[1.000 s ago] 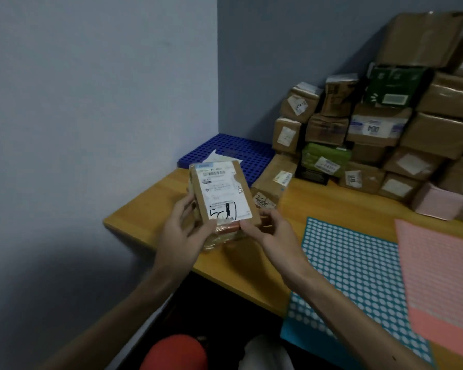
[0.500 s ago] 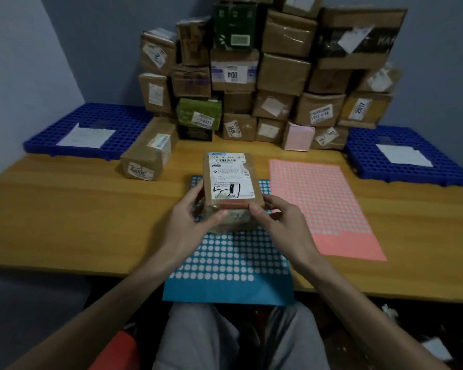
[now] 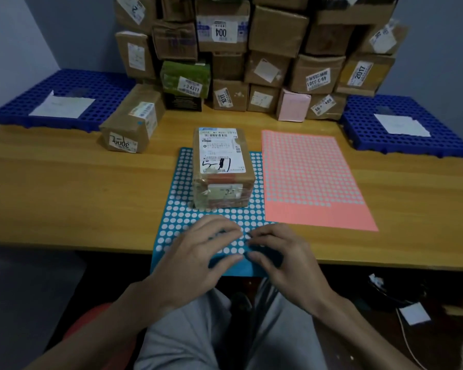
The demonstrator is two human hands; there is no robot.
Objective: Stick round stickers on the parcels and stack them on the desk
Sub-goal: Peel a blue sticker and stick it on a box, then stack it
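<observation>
A brown cardboard parcel with a white shipping label on top (image 3: 222,166) stood on the far half of a blue sheet of white round stickers (image 3: 175,209), which lay flat on a wooden desk (image 3: 64,188) with its near edge hanging over the desk's front. The parcel's long axis ran straight away from the person, its short taped end facing them. Both hands were at the near end of that blue sheet, apart from the parcel and holding nothing of it. The left hand (image 3: 195,260) rested on the sheet with fingers spread and fairly straight, seemingly pressing it flat. The right hand (image 3: 281,260) was beside it, fingers bent and tips down at the stickers; whether it had pinched one was too small to tell. The parcel lay directly beyond the meeting fingertips, slightly to the left-hand side, so either hand could probably reach forward to its label about equally. A pink sheet of round stickers (image 3: 310,177) lay just right of the blue sheet, and a wall of stacked cardboard parcels (image 3: 273,49) rose well beyond it
</observation>
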